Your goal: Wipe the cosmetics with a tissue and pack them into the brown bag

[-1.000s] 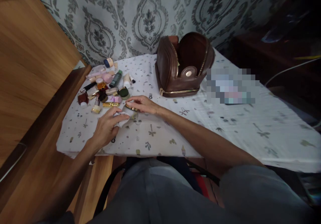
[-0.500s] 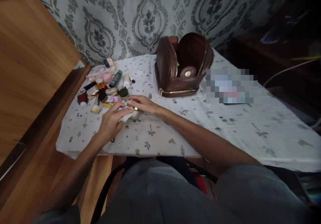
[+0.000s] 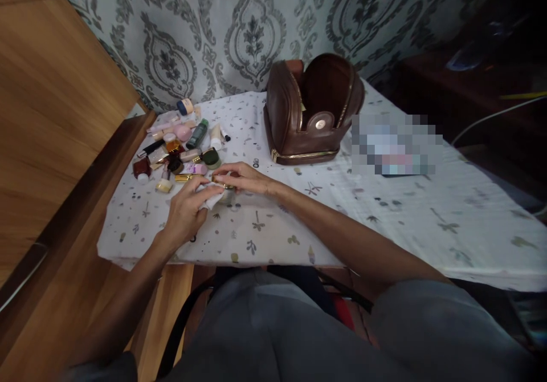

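Observation:
My left hand (image 3: 186,208) is closed on a crumpled white tissue (image 3: 211,202) and presses it to the side of a small clear glass bottle (image 3: 229,197). The bottle has a gold-coloured neck or cap and looks like a perfume bottle. From above, my right hand (image 3: 245,178) curls its fingers round the bottle's top, partly hiding it. Just beyond both hands lie a gold tube (image 3: 188,178), a pink-capped item (image 3: 197,169) and a round dark green jar (image 3: 211,157).
Several cosmetics crowd the table's left side, among them a green bottle (image 3: 198,134), a dark red bottle (image 3: 142,168) and a cream tube (image 3: 216,137). An unzipped brown leather bag (image 3: 316,137) stands at the back. A blurred-out flat object (image 3: 397,148) lies right of it.
The bottle has tilted or turned slightly between my hands, and my right fingers have shifted on its top. My left hand, with the tissue, has moved slightly left.

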Demonstrator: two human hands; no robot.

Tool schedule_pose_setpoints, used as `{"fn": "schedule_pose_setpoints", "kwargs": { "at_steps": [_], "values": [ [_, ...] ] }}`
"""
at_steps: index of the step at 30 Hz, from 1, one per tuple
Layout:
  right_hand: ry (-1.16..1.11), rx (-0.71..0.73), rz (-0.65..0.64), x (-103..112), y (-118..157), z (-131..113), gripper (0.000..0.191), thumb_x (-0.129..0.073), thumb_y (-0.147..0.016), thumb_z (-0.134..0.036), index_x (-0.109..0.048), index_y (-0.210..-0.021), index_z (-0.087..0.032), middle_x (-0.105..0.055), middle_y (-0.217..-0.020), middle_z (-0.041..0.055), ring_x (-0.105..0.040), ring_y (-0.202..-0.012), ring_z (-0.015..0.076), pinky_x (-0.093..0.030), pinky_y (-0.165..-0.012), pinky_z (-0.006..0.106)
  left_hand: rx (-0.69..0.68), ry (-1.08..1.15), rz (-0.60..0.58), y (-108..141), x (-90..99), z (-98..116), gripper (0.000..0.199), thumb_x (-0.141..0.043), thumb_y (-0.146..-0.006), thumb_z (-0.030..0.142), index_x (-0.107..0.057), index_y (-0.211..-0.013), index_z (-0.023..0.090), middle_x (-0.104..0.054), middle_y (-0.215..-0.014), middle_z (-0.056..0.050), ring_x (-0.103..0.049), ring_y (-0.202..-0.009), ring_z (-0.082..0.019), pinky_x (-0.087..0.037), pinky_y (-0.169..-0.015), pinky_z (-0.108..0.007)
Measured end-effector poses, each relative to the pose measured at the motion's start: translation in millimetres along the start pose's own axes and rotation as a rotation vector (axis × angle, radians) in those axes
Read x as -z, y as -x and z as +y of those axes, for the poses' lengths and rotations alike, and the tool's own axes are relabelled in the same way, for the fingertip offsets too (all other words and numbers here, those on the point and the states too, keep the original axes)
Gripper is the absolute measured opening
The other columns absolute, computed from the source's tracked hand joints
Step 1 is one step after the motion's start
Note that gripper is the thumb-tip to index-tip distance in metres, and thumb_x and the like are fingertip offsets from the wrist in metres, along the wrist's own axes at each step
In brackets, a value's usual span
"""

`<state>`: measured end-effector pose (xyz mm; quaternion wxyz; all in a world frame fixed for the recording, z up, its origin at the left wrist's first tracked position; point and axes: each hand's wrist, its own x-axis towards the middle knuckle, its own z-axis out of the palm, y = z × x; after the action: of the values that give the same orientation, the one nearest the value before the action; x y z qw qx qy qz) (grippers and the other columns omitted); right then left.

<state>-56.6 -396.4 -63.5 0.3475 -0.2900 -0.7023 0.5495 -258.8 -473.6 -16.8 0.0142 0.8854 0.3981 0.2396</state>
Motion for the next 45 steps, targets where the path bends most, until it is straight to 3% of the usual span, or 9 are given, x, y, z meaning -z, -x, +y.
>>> {"fn": "schedule_pose_setpoints", "kwargs": {
  "at_steps": [4,10,17,23,27,32,34,39,45],
  "values": [
    [-0.003,-0.02,-0.008,3,-1,4,0.043,-0.067,-0.088,-0.048,-0.07,-0.119,-0.017,-0.068,-0.101,0.0066,-0.056,-0.066,0.0096,-0.046,-0.049,0.018,-0.028,-0.051,-0.03,1,1.6,0,0.061,-0.045,-0.065,-0.005,-0.069,-0.113,0.025,-0.059,-0.114,-0.006,-0.059,-0.109,-0.022,-0.052,-0.088,-0.034],
    [0.057,0.019,0.059,-1,1,2,0.046,-0.063,-0.092,-0.049,-0.065,-0.13,-0.024,-0.055,-0.074,-0.003,-0.043,-0.054,0.0048,-0.036,-0.045,0.015,-0.068,-0.107,-0.078,19,7.8,-6,0.061,-0.045,-0.063,-0.004,-0.069,-0.111,0.025,-0.058,-0.112,-0.006,-0.06,-0.105,-0.022,-0.052,-0.081,-0.032],
    [0.006,0.043,-0.101,3,0,2,0.052,-0.061,-0.093,-0.045,-0.057,-0.14,-0.02,-0.059,-0.074,-0.0016,-0.05,-0.056,0.0073,-0.046,-0.049,0.018,-0.05,-0.137,-0.001,1,0.7,0,0.059,-0.046,-0.066,-0.004,-0.069,-0.112,0.024,-0.059,-0.115,-0.007,-0.06,-0.108,-0.024,-0.053,-0.085,-0.035],
    [0.096,-0.031,0.043,-1,0,1,0.046,-0.06,-0.093,-0.048,-0.064,-0.128,-0.019,-0.056,-0.068,-0.0029,-0.048,-0.051,0.0066,-0.042,-0.045,0.017,-0.118,-0.264,-0.06,7,4.0,1,0.054,-0.047,-0.068,-0.005,-0.069,-0.107,0.025,-0.061,-0.113,-0.008,-0.058,-0.106,-0.025,-0.053,-0.077,-0.032],
    [0.125,-0.026,0.064,-2,-1,0,0.043,-0.06,-0.094,-0.047,-0.065,-0.125,-0.018,-0.06,-0.086,0.0016,-0.05,-0.056,0.0066,-0.043,-0.046,0.017,-0.103,-0.256,-0.086,16,7.0,-4,0.054,-0.047,-0.068,-0.004,-0.068,-0.108,0.025,-0.06,-0.113,-0.008,-0.058,-0.106,-0.024,-0.053,-0.075,-0.031],
    [0.085,0.049,0.008,-2,0,1,0.048,-0.062,-0.092,-0.043,-0.059,-0.134,-0.018,-0.063,-0.102,0.0048,-0.05,-0.061,0.0069,-0.043,-0.05,0.018,-0.083,-0.243,-0.028,5,1.3,0,0.054,-0.048,-0.069,-0.004,-0.069,-0.109,0.024,-0.06,-0.112,-0.008,-0.058,-0.107,-0.025,-0.053,-0.08,-0.034],
    [0.101,0.077,0.025,-2,2,1,0.049,-0.061,-0.093,-0.043,-0.058,-0.135,-0.019,-0.064,-0.098,0.0036,-0.05,-0.06,0.0071,-0.042,-0.053,0.019,-0.072,-0.265,-0.027,0,-0.7,3,0.051,-0.048,-0.073,-0.003,-0.069,-0.11,0.025,-0.06,-0.113,-0.009,-0.057,-0.109,-0.026,-0.053,-0.081,-0.036],
    [0.208,0.089,0.105,-3,3,0,0.038,-0.056,-0.095,-0.044,-0.067,-0.121,-0.019,-0.054,-0.063,-0.0048,-0.048,-0.053,0.0082,-0.039,-0.055,0.02,-0.112,-0.295,-0.089,4,1.4,5,0.047,-0.049,-0.076,-0.002,-0.069,-0.107,0.027,-0.061,-0.115,-0.008,-0.056,-0.108,-0.026,-0.053,-0.079,-0.035],
    [0.21,-0.033,0.168,-7,3,-3,0.036,-0.055,-0.093,-0.052,-0.07,-0.1,-0.02,-0.051,-0.053,-0.0071,-0.053,-0.043,0.0091,-0.043,-0.053,0.021,-0.107,-0.311,-0.058,10,-0.7,4,0.049,-0.051,-0.074,-0.003,-0.07,-0.108,0.027,-0.061,-0.114,-0.008,-0.056,-0.106,-0.026,-0.052,-0.075,-0.033]
  ]
}}
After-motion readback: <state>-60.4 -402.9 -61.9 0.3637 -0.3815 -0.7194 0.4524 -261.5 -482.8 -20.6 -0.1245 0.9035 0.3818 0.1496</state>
